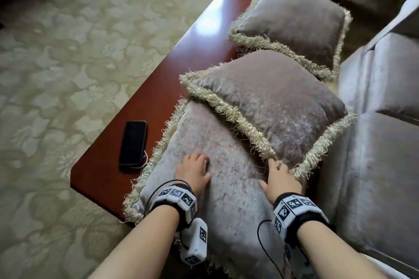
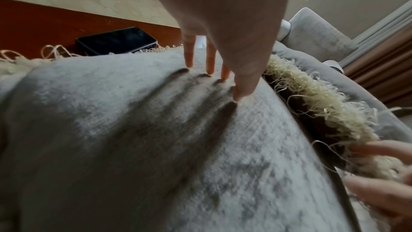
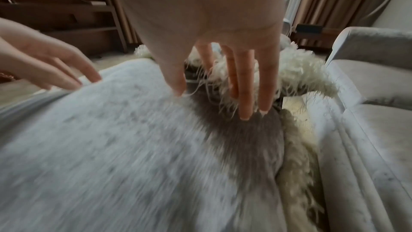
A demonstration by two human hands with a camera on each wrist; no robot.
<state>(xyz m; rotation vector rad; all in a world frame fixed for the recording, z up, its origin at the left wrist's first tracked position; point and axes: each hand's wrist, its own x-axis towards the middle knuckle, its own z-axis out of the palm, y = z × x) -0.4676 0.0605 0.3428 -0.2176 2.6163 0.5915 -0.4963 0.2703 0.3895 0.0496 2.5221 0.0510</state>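
Three grey velvet cushions with cream fringe lie in a row on a red-brown table. My left hand rests with straight fingers on top of the nearest cushion; the left wrist view shows the fingertips touching the fabric. My right hand lies flat at the near corner of the middle cushion, its fingers extended into the fringe over the nearest cushion. The far cushion lies untouched beyond.
A black phone with a cable lies on the table left of the nearest cushion, also visible as a phone past my left fingers. A grey sofa stands close on the right. Patterned carpet covers the floor to the left.
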